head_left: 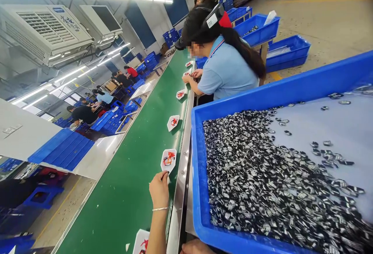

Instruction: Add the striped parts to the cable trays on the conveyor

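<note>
My left hand (159, 188), a thin bracelet on its wrist, reaches out over the green conveyor belt (131, 191). Its fingers are curled and pinch the near edge of a small white tray (168, 160) holding a red and orange part. Only a sliver of my right hand (196, 247) shows at the bottom edge, against the front rim of a big blue bin (197, 176), and its fingers are hidden. The bin holds a heap of small black-and-white striped pieces (256, 184). Another white tray (141, 242) lies on the belt beside my forearm.
More white trays (173, 122) ride the belt farther along. A co-worker in a light blue shirt (227, 71) sits at the belt's right side, handling one. Blue crates (287, 51) stand behind that person, other workers and blue crates across the belt at left.
</note>
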The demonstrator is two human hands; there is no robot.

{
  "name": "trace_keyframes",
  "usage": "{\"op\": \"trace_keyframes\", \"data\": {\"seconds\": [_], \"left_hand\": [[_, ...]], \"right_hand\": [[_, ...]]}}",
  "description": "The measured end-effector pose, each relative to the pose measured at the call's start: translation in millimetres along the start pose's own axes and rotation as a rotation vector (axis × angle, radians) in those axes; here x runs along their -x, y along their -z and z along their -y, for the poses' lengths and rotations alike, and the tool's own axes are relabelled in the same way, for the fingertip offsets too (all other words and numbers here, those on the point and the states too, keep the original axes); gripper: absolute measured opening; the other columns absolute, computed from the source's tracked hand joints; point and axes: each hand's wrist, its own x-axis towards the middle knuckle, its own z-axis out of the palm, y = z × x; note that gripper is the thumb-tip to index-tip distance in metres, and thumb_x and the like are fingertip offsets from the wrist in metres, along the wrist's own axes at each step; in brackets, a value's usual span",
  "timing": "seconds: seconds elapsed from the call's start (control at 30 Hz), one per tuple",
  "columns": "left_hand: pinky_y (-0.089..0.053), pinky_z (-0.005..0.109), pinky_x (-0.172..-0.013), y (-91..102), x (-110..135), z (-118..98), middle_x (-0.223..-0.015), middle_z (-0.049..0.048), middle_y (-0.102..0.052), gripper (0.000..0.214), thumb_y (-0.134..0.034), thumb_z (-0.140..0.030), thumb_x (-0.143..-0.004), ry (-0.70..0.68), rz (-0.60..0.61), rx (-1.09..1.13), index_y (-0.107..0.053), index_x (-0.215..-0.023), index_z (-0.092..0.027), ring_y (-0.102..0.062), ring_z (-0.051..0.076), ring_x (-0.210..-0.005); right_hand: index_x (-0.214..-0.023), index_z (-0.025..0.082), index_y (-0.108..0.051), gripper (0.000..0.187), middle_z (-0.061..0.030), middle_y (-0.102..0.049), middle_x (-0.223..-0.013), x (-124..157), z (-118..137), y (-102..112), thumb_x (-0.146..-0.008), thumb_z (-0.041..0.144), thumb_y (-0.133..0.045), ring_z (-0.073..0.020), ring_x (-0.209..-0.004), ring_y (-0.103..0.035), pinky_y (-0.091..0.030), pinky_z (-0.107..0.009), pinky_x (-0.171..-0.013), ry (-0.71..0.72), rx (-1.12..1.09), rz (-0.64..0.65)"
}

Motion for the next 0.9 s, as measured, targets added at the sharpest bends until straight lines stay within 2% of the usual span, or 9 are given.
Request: {"op": "trace_keyframes", "data": {"seconds": [0.23,0.33,0.43,0.53,0.63,0.73,0.8,0.9], "left_hand": [[-0.037,0.028,-0.067,-7.2,-13,3,-0.088,0.0052,-0.067,0.023,-0.048,-0.032,-0.081,0.022,0.045,-0.219,-0.067,-0.085,-0.020,-0.058,0.020,-0.081],[-0.035,0.028,-0.066,-9.0,-14,6,-0.088,0.0060,-0.064,0.023,-0.049,-0.035,-0.080,0.017,0.036,-0.283,-0.067,-0.082,-0.021,-0.055,0.022,-0.085],[-0.033,0.029,-0.064,-8.7,-12,8,-0.087,0.0068,-0.063,0.024,-0.048,-0.035,-0.081,0.017,0.035,-0.319,-0.068,-0.082,-0.021,-0.054,0.021,-0.081],[-0.032,0.030,-0.065,-3.1,-2,10,-0.087,0.0078,-0.062,0.026,-0.046,-0.032,-0.083,0.002,0.012,-0.340,-0.068,-0.084,-0.019,-0.053,0.022,-0.083],[-0.032,0.032,-0.069,6.5,22,11,-0.085,0.0066,-0.062,0.026,-0.045,-0.032,-0.084,-0.029,-0.019,-0.333,-0.068,-0.084,-0.020,-0.051,0.023,-0.085],[-0.034,0.031,-0.072,11.3,62,17,-0.082,0.0028,-0.061,0.024,-0.046,-0.035,-0.084,-0.096,-0.012,-0.277,-0.067,-0.081,-0.023,-0.051,0.019,-0.082],[-0.035,0.031,-0.072,7.6,94,26,-0.080,0.0009,-0.061,0.025,-0.046,-0.038,-0.085,-0.192,-0.023,-0.179,-0.065,-0.077,-0.025,-0.051,0.017,-0.079],[-0.035,0.030,-0.068,-7.9,140,47,-0.073,-0.0001,-0.061,0.029,-0.042,-0.039,-0.087,-0.345,-0.092,-0.100,-0.064,-0.072,-0.025,-0.052,0.017,-0.073]], "right_hand": [[-0.073,0.012,-0.057,0.025,0.0000,-0.056,-0.074,5,-2,4,-0.080,0.036,-0.058,-0.0111,-0.071,-0.053,-0.045,-0.028,-0.069,-0.009,-0.048,-0.009],[-0.076,0.012,-0.057,0.028,0.0001,-0.056,-0.072,2,-3,2,-0.084,0.039,-0.053,-0.0104,-0.068,-0.053,-0.046,-0.027,-0.066,-0.068,-0.110,-0.030],[-0.077,0.012,-0.056,0.033,0.0008,-0.054,-0.069,-4,-5,-6,-0.086,0.043,-0.048,-0.0089,-0.061,-0.051,-0.045,-0.025,-0.062,-0.146,-0.192,-0.068],[-0.071,0.013,-0.055,0.035,0.0018,-0.052,-0.062,-10,-6,-15,-0.086,0.043,-0.046,-0.0078,-0.053,-0.047,-0.041,-0.023,-0.055,-0.224,-0.290,-0.108],[-0.060,0.014,-0.054,0.036,0.0012,-0.047,-0.050,-10,-5,-20,-0.085,0.037,-0.043,-0.0074,-0.044,-0.041,-0.034,-0.021,-0.049,-0.298,-0.394,-0.148],[-0.057,0.013,-0.055,0.034,-0.0005,-0.046,-0.047,-7,1,-21,-0.083,0.029,-0.040,-0.0066,-0.042,-0.041,-0.032,-0.019,-0.048,-0.366,-0.532,-0.193],[-0.058,0.012,-0.055,0.032,-0.0014,-0.047,-0.048,-3,7,-22,-0.082,0.028,-0.041,-0.0066,-0.044,-0.043,-0.033,-0.018,-0.049,-0.413,-0.678,-0.223],[-0.062,0.014,-0.055,0.030,-0.0024,-0.051,-0.052,3,17,-24,-0.081,0.035,-0.044,-0.0084,-0.048,-0.047,-0.037,-0.018,-0.049,-0.462,-0.837,-0.242]]}}
